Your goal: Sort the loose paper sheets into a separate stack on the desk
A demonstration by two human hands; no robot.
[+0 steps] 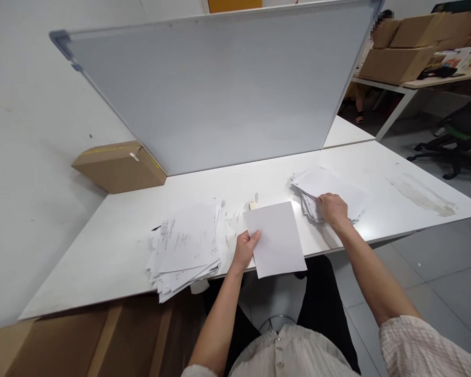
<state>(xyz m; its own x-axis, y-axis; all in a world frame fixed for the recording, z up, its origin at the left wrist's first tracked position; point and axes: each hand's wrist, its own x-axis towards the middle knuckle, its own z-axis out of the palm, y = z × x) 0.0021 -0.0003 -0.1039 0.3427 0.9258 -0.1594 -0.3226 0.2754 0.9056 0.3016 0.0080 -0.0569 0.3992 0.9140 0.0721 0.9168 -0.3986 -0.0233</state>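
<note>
My left hand [245, 248] is closed on the left edge of a blank white sheet [277, 238] that lies at the front edge of the white table [113, 246]. To its left sits an untidy stack of printed papers [185, 248]. My right hand [332, 208] rests on a second pile of white sheets [329, 189] to the right, fingers curled onto its near edge. A small beige object [253, 204] lies just beyond the blank sheet.
A large whiteboard [220, 89] leans upright across the back of the table. A cardboard box [120, 166] lies at the back left. More boxes [408, 47] stand on a far table at right, with an office chair [461, 139] below.
</note>
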